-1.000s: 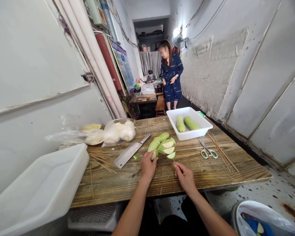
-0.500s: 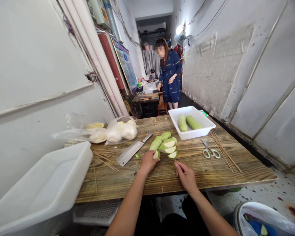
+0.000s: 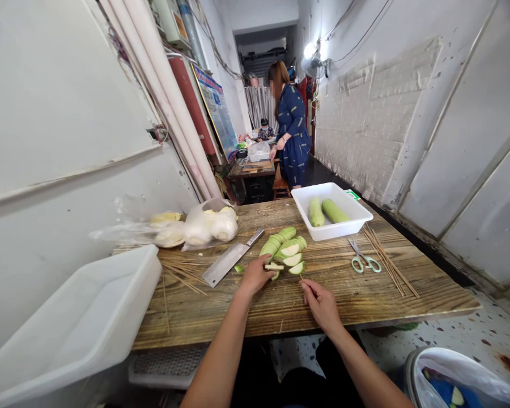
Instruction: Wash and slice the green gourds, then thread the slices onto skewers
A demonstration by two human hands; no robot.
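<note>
My left hand (image 3: 255,276) pinches a pale-edged zucchini slice (image 3: 275,267), held edge-on just left of the skewered pieces. Between the fingertips of my right hand (image 3: 323,301) is the near end of a thin bamboo skewer (image 3: 301,277). Several half-round zucchini slices (image 3: 296,268) sit on that skewer, white cut faces toward me; most of its length is hidden inside them. Beyond my left hand, a row of cut zucchini (image 3: 272,245) lies on the wooden table (image 3: 255,314). Left of it rests a cleaver (image 3: 226,265) with a small green scrap (image 3: 238,269) beside the blade.
A white tray (image 3: 348,229) holds two whole zucchini (image 3: 334,210). Scissors (image 3: 364,263) and loose skewers (image 3: 393,263) lie at right, more skewers (image 3: 181,272) at left. Bagged pale vegetables (image 3: 208,226), a large white bin (image 3: 123,317) and a lined bucket (image 3: 459,368) surround. A person (image 3: 293,124) stands beyond.
My left hand has lifted a zucchini slice and turned it edge-on toward the skewer. My right hand has shifted slightly left. The standing person has turned to the side.
</note>
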